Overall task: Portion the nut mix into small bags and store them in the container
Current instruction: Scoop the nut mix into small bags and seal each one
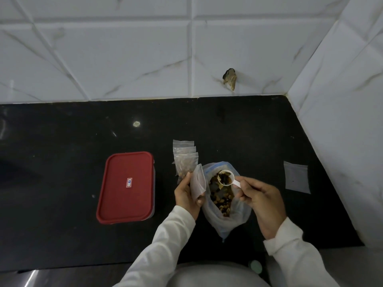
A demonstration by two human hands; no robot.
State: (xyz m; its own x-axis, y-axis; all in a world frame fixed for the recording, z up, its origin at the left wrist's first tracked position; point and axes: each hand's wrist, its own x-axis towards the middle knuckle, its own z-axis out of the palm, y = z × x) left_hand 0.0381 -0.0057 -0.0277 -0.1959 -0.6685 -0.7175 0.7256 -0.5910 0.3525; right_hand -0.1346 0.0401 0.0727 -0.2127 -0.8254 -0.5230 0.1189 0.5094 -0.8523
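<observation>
A large clear bag of nut mix (224,206) lies open on the black counter. My right hand (259,201) pinches a white scoop (227,178) heaped with nuts, held above the big bag's mouth. Just left of the scoop, my left hand (187,195) grips a small clear zip bag (198,182) held upright. Behind it lie three filled small bags (185,160), overlapping. The container with a red lid (126,187) stands shut on the left.
An empty small zip bag (296,177) lies flat on the counter at the right, near the side wall. White marbled tile walls close off the back and right. The black counter (62,141) stretches left and back.
</observation>
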